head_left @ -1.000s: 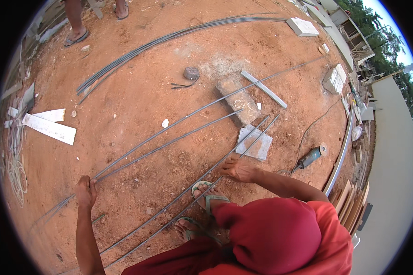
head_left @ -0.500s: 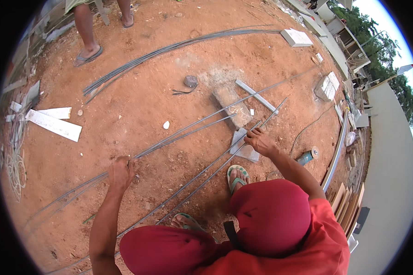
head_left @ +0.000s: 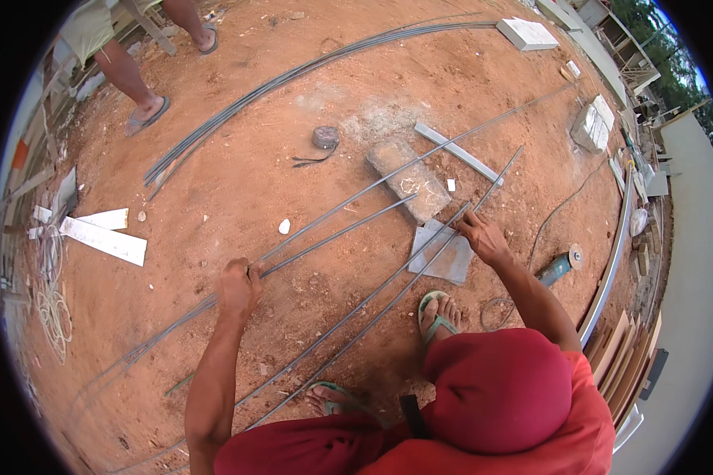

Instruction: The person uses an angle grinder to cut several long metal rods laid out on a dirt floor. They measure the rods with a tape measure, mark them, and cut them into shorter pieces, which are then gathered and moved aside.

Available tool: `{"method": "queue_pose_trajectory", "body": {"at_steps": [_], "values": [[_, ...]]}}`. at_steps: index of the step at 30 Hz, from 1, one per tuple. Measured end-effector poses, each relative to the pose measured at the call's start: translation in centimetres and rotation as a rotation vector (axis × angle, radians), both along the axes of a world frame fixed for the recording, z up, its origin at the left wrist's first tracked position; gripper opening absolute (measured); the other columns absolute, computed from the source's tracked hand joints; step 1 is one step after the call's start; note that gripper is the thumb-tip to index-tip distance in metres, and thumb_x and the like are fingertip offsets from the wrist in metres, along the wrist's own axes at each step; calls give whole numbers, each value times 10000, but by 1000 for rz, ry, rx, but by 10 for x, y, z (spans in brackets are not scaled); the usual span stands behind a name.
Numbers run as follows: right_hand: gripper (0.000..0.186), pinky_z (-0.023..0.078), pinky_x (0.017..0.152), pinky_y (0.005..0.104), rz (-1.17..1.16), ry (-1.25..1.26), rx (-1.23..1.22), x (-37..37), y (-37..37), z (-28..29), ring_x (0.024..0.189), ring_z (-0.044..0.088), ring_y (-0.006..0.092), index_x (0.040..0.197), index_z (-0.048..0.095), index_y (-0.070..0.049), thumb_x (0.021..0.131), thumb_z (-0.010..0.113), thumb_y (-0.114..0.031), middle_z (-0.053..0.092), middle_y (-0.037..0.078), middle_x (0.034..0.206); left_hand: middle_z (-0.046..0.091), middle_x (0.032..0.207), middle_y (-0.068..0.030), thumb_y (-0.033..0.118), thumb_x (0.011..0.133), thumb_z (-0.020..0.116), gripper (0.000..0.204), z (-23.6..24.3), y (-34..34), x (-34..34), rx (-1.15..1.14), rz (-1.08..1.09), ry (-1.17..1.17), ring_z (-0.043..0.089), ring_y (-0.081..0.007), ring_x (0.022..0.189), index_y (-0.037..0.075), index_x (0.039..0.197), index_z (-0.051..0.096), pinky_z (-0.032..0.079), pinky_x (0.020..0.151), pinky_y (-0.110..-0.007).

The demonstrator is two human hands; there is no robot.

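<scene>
The left hand (head_left: 239,288), lower-left of the rough block (head_left: 408,180), is clamped around the upper rods (head_left: 348,230), long axis slanting toward it; the right hand (head_left: 483,236) — nearer, below-right of it — meets the lower rods (head_left: 341,318), exact hold unclear.

I had both bare arms reaching forward and down. The left arm (head_left: 212,380) ran up from the lower edge, its elbow slightly bent and its wrist nearly in line, and the left hand (head_left: 238,290) was curled into a fist, knuckles uppermost. The right arm (head_left: 533,299) slanted forward and inward over the bent right knee (head_left: 495,392), ending in the right hand (head_left: 484,237), farther ahead, fingers folded in; its thumb I couldn't clearly make out. My left knee (head_left: 297,447) was bent too, the right foot (head_left: 442,312) set ahead of the left foot (head_left: 318,396).
</scene>
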State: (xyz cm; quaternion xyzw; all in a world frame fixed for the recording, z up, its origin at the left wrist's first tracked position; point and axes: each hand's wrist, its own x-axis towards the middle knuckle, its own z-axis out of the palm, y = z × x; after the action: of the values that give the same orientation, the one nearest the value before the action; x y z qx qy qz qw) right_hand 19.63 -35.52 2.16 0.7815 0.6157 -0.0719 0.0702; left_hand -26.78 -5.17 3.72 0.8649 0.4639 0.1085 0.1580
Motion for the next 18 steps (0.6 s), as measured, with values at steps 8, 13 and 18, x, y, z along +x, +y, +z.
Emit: {"method": "queue_pose_trajectory", "body": {"at_steps": [8, 13, 18], "values": [[239, 539, 871, 449, -55, 109, 141, 43, -12, -16, 1033, 652, 356, 1168, 635, -39, 940, 583, -86, 574, 156, 1153, 642, 849, -260, 240, 915, 741, 292, 2, 0, 50, -37, -76, -57, 651, -456, 785, -23, 827, 650, 501, 684, -513], [255, 538, 895, 426, -42, 123, 143, 53, -30, -28, 1031, 650, 341, 1160, 642, -17, 921, 564, -57, 583, 157, 1155, 652, 893, -260, 232, 909, 754, 286, -7, 9, 34, -110, -46, -20, 656, -445, 837, -30, 856, 654, 511, 718, -500], [254, 536, 870, 454, -69, 209, 207, 48, -24, -28, 1004, 647, 357, 1137, 644, -8, 902, 547, -6, 577, 168, 1089, 632, 857, -246, 229, 930, 740, 298, -11, 9, 27, -54, -19, -59, 635, -443, 801, -36, 843, 634, 494, 713, -489]]}}
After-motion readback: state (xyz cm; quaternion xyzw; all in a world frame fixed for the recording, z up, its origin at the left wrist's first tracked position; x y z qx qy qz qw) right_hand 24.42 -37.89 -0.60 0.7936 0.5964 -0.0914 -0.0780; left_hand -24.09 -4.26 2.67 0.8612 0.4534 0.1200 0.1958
